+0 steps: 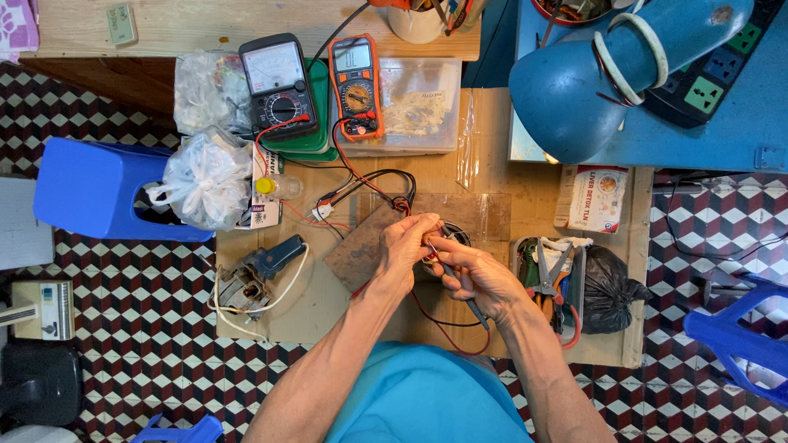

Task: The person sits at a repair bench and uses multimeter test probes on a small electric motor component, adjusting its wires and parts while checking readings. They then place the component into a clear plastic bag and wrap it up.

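Both my hands meet over the middle of a low wooden work board [501,148]. My left hand [408,244] grips a small round motor-like part [451,234], mostly hidden under my fingers. My right hand [476,275] holds a thin black test probe [474,310] like a pen, its tip at the part. Red and black leads [353,168] run from my hands up to an orange digital multimeter [355,86]. A black analogue meter [279,86] stands left of it. A brown board [357,254] lies under my left hand.
A blue desk lamp [607,74] hangs over the top right above a power strip [714,78]. A clear plastic box [419,102], tied plastic bags [205,180], a tool tray with pliers [548,275], a black bag [607,287] and blue stools [90,189] surround the board on a checkered floor.
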Available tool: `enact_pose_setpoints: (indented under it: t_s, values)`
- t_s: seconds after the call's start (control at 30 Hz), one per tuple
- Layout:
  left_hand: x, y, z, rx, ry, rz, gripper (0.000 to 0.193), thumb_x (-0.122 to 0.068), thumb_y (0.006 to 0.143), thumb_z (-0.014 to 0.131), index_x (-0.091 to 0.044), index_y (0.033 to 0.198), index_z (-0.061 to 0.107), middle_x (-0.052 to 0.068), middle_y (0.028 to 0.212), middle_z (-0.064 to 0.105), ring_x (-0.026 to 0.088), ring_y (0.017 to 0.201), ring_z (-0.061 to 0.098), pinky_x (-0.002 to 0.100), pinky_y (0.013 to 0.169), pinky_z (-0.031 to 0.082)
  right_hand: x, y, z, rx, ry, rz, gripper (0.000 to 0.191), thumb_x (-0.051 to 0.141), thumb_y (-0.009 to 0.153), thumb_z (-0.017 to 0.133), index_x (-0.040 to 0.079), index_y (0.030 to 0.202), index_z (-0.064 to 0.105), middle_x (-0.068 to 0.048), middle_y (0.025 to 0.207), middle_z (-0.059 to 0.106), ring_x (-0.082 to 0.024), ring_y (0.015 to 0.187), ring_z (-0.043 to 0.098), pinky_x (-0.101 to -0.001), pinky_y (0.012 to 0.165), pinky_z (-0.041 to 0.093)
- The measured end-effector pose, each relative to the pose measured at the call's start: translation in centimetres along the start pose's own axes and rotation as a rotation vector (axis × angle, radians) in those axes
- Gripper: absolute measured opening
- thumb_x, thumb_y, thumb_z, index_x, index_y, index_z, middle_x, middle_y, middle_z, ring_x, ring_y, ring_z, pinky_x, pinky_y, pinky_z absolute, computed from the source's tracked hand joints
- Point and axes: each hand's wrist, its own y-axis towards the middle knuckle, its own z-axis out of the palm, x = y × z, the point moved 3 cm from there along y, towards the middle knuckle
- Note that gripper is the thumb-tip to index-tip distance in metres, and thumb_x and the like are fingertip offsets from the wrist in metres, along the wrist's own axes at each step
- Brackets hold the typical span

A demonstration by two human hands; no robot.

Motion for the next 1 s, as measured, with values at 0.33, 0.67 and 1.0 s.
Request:
enact_pose_setpoints:
  t_s: [0.33, 0.67, 1.0]
  values:
    - [0.0, 0.9, 0.4, -0.058, 0.002, 0.079, 0.027, -0.026, 0.09, 0.073, 0.0, 0.096, 0.073, 0.005, 0.08, 0.07, 0.014, 0.069, 0.065, 0.029, 0.059, 0.053, 0.6, 1.7, -0.3, -0.045, -0.036, 0.033, 0.056, 0.015, 0.092, 0.059, 0.007, 0.147, 0.052, -0.006, 0.082, 0.064, -0.01, 0.056, 0.05, -0.0225, 0.039, 0.033]
    - [-0.8, 0.2, 1.3, -0.076, -0.047, 0.145, 0.028, -0.03, 0.093, 0.072, -0.003, 0.1, 0.073, 0.003, 0.081, 0.07, 0.009, 0.054, 0.059, 0.024, 0.045, 0.045, 0.9, 2.7, 0.0, 0.031, 0.036, 0.01, 0.058, 0.016, 0.093, 0.06, 0.007, 0.149, 0.051, -0.004, 0.08, 0.061, -0.008, 0.055, 0.048, -0.0208, 0.039, 0.033]
    - [-1.9, -0.9, 1.8, -0.077, -0.033, 0.117, 0.026, -0.029, 0.095, 0.069, -0.004, 0.1, 0.073, 0.003, 0.081, 0.07, 0.008, 0.043, 0.051, 0.023, 0.036, 0.038, 1.2, 2.3, 0.8, -0.009, 0.05, 0.002, 0.049, 0.014, 0.092, 0.059, 0.004, 0.141, 0.056, -0.005, 0.079, 0.06, -0.009, 0.053, 0.047, -0.0215, 0.039, 0.032]
